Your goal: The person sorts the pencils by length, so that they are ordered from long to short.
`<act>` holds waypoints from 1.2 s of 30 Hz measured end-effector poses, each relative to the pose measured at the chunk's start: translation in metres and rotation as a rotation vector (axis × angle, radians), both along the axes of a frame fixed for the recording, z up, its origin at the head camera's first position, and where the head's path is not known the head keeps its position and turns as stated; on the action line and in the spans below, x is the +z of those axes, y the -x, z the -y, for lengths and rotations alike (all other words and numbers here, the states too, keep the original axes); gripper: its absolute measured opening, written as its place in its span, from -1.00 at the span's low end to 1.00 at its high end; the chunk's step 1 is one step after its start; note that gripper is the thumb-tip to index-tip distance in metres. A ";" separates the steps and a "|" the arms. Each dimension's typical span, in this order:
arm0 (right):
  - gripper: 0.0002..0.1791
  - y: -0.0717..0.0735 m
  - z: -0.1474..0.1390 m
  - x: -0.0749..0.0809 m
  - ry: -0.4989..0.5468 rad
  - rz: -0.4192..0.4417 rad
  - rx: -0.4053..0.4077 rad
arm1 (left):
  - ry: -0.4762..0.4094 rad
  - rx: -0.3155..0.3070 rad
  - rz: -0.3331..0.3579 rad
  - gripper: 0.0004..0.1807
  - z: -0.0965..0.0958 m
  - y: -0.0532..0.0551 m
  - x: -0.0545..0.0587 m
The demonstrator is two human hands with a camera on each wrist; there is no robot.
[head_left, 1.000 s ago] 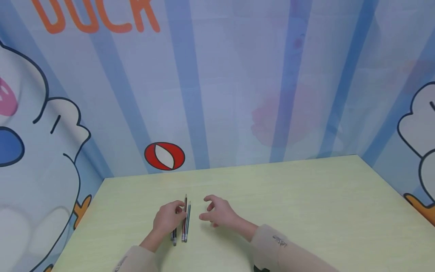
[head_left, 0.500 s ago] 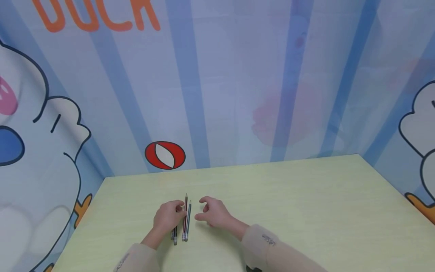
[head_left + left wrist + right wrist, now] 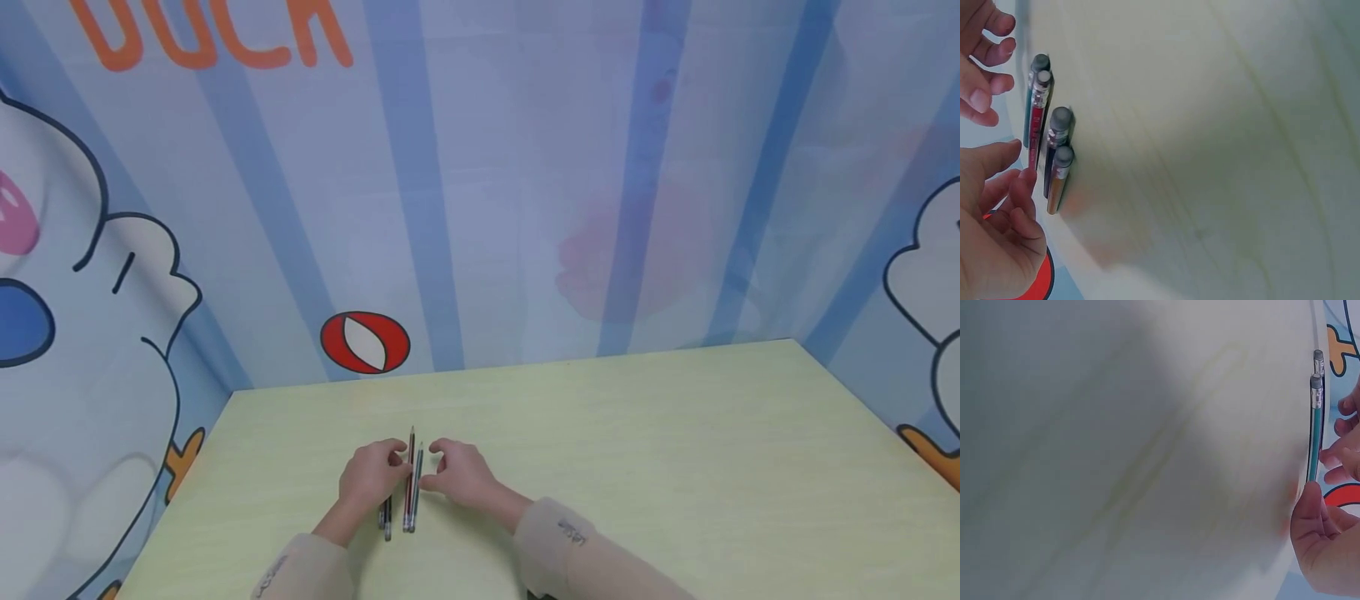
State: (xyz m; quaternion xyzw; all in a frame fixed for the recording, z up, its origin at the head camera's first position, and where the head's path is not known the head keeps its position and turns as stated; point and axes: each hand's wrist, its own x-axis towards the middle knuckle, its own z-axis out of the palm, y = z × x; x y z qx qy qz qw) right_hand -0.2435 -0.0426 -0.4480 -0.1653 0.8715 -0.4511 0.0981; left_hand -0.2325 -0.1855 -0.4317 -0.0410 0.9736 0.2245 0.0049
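Note:
Several pencils with eraser ends lie on the table in two loose pairs. A red pencil [image 3: 408, 500] and a teal pencil [image 3: 416, 496] lie side by side between the hands. To their left are a dark pencil [image 3: 1051, 156] and an orange pencil [image 3: 1057, 187], partly hidden under my left hand [image 3: 371, 479] in the head view. That hand's fingers are loosely bent, its thumb tip overlapping the red pencil. On the other side, my right hand [image 3: 465, 475] keeps thumb and fingers apart, with the thumb tip right at the teal pencil. Neither hand encloses a pencil.
The pale yellow-green table [image 3: 637, 450] extends widely to the right. Behind it stands a blue striped backdrop [image 3: 510, 208] with cartoon figures. Light sleeves [image 3: 592, 554] cover both forearms.
My right hand has moved left to the teal pencil, and its finger gap has narrowed. My left hand and the pencils have stayed nearly in place.

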 end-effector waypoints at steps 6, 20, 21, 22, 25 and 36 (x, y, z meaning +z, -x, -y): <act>-0.46 0.000 0.005 0.000 -0.090 -0.035 -0.021 | 0.001 -0.003 0.008 -0.65 0.001 0.002 -0.002; -0.46 0.003 0.019 -0.007 -0.283 -0.096 -0.049 | -0.004 -0.014 0.011 -0.62 0.001 0.003 -0.004; -0.47 0.003 0.020 -0.007 -0.297 -0.101 -0.051 | -0.006 -0.015 0.012 -0.62 0.001 0.003 -0.004; -0.48 0.003 0.020 -0.007 -0.308 -0.105 -0.052 | -0.010 -0.013 0.014 -0.62 0.001 0.003 -0.004; -0.53 0.002 0.021 -0.007 -0.334 -0.113 -0.053 | -0.012 -0.009 0.018 -0.62 0.000 0.003 -0.004; -0.53 0.000 0.017 -0.002 -0.331 -0.083 -0.046 | -0.014 0.001 0.047 -0.63 -0.003 0.001 -0.002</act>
